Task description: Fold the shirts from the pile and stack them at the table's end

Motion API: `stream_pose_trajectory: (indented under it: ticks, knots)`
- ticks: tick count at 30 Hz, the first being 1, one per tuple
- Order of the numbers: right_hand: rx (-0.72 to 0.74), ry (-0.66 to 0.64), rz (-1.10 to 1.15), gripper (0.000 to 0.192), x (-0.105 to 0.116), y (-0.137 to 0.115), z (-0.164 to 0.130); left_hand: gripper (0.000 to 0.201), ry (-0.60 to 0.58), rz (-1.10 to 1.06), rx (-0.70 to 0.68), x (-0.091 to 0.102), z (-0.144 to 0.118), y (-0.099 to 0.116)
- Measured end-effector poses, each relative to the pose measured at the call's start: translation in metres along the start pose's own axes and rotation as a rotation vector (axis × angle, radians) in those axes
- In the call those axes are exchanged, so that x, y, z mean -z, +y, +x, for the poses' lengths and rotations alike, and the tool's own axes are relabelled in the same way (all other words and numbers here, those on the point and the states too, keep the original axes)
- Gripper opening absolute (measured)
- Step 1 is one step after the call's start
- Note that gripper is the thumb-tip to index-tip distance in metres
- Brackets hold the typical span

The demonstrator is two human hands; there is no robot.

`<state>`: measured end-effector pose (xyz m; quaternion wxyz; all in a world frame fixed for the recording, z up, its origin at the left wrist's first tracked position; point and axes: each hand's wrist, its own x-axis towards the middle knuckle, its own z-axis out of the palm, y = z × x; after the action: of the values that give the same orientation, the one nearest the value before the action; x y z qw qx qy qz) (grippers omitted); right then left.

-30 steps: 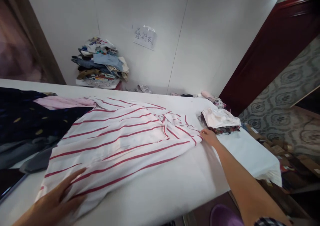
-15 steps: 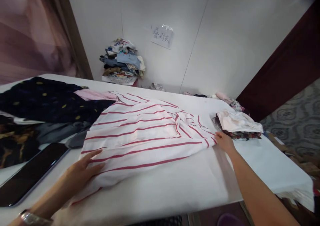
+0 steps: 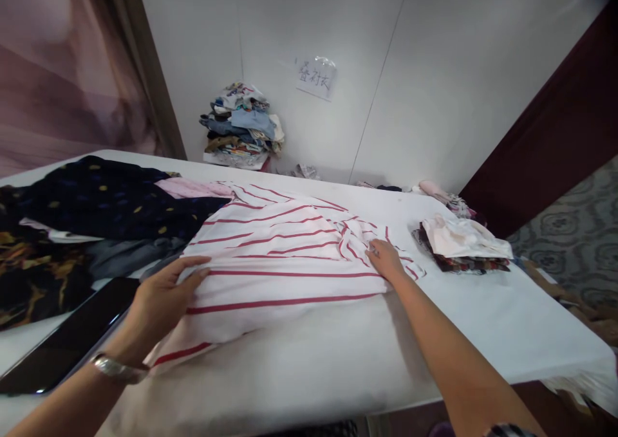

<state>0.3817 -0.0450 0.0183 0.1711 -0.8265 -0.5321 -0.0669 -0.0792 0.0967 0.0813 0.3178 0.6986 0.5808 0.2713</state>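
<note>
A white shirt [image 3: 280,282] with red stripes lies spread across the table, its lower edge straight and its upper right part bunched and twisted. At the shirt's left end, my left hand [image 3: 167,292] is closed on the fabric, thumb and forefinger close together; a metal bracelet circles that wrist. My right hand [image 3: 387,261] pinches the cloth near the bunched part on the right. Fabric hides some of its fingertips.
Dark patterned clothes [image 3: 111,192] and a phone [image 3: 62,334] lie on the left. Folded clothes [image 3: 463,241] are stacked on the right of the white table [image 3: 506,321]. A tall clothes pile [image 3: 244,128] stands against the wall, near a handwritten paper sign [image 3: 316,78].
My right hand has moved left, from the shirt's right end to the bunched part. My left hand has shifted slightly up and right. The shirt's near edge has been drawn up and straightened.
</note>
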Motion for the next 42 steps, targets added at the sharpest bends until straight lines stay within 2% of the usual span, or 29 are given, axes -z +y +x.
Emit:
stream_pose_trajectory:
  ticks: [3, 5, 7, 9, 13, 15, 18, 22, 24, 26, 29, 31, 33, 35, 37, 38, 42]
  knots:
    - [-0.014, 0.049, 0.014, 0.028, -0.007, -0.001, -0.001, 0.047, -0.172, 0.228, -0.066, 0.004, 0.011, -0.017]
    - [0.019, 0.114, 0.048, 0.029, -0.002, -0.007, 0.000, 0.050, -0.156, 0.351, -0.167, 0.004, 0.017, -0.022]
    - [0.070, 0.133, 0.082, 0.029, 0.006, -0.020, 0.003, 0.052, -0.074, 0.381, -0.257, 0.000, 0.023, -0.019]
    - [0.084, 0.048, 0.099, 0.030, 0.013, -0.038, 0.009, 0.053, -0.091, 0.347, -0.355, -0.011, 0.027, -0.010]
    - [-0.065, -0.203, 0.100, 0.027, 0.011, -0.070, 0.021, 0.050, -0.291, 0.299, -0.578, -0.048, 0.029, 0.009]
    - [-0.130, -0.216, 0.132, 0.019, 0.005, -0.076, 0.025, 0.041, -0.348, 0.364, -0.598, -0.060, 0.028, 0.017]
    - [-0.182, -0.131, 0.190, 0.021, 0.001, -0.075, 0.032, 0.030, -0.387, 0.438, -0.518, -0.061, 0.027, 0.029]
    - [-0.226, 0.052, 0.403, 0.032, 0.002, -0.074, 0.040, 0.030, -0.336, 0.376, -0.400, -0.048, 0.033, 0.035]
    - [-0.204, 0.038, 0.539, 0.027, 0.003, -0.077, 0.039, 0.030, -0.310, 0.460, -0.394, -0.044, 0.036, 0.030]
    - [-0.173, -0.017, 0.589, 0.024, 0.006, -0.081, 0.032, 0.032, -0.239, 0.553, -0.482, -0.043, 0.034, 0.020]
    - [-0.148, 0.012, 0.590, 0.035, 0.014, -0.083, 0.009, 0.037, -0.108, 0.501, -0.732, -0.040, 0.014, 0.003]
    - [-0.056, 0.013, 0.554, 0.040, 0.019, -0.079, -0.014, 0.038, -0.108, 0.433, -0.894, -0.036, -0.008, -0.009]
    - [0.087, -0.055, 0.473, 0.043, 0.020, -0.070, -0.040, 0.039, -0.142, 0.437, -1.023, -0.032, -0.032, -0.022]
    - [0.164, -0.149, 0.366, 0.047, 0.018, -0.051, -0.062, 0.049, -0.158, 0.470, -1.100, -0.029, -0.051, -0.035]
    - [0.133, -0.171, 0.265, 0.047, 0.013, -0.025, -0.078, 0.060, -0.158, 0.497, -1.117, -0.027, -0.061, -0.045]
    - [0.092, -0.141, 0.226, 0.047, 0.011, -0.011, -0.084, 0.062, -0.155, 0.502, -1.116, -0.025, -0.063, -0.049]
    - [-0.069, 0.089, 0.183, 0.048, 0.009, 0.039, -0.103, 0.059, -0.164, 0.538, -1.036, -0.022, -0.064, -0.055]
